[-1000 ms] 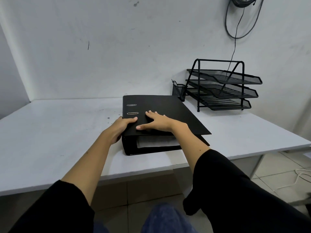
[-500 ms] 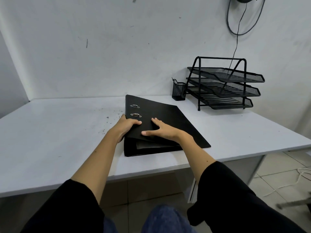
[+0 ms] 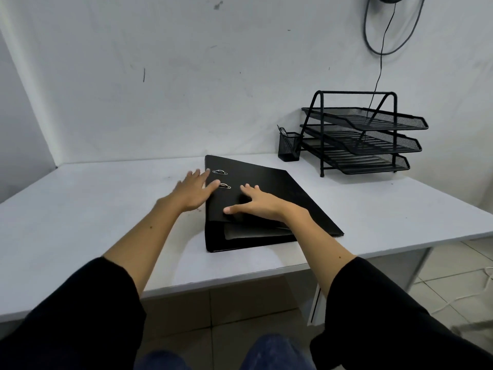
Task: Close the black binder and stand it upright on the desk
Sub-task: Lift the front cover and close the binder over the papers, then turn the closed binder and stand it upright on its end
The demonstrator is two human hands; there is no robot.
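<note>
The black binder lies flat on the white desk, its cover down and its spine towards the left. Two metal slots show near the spine, and pale paper edges peek out at the near end. My left hand hovers beside the spine with fingers spread, its thumb over the cover's left edge. My right hand rests palm-down on the cover, fingers apart, holding nothing.
A black mesh three-tier paper tray stands at the back right, with a small black mesh pen cup just left of it. A dark cable hangs on the wall above. The desk's near edge runs below the binder.
The binder's cover has dropped flatter. My left hand has let go of the spine edge and opened, sliding further away along the spine. My right hand stays flat on the cover.
</note>
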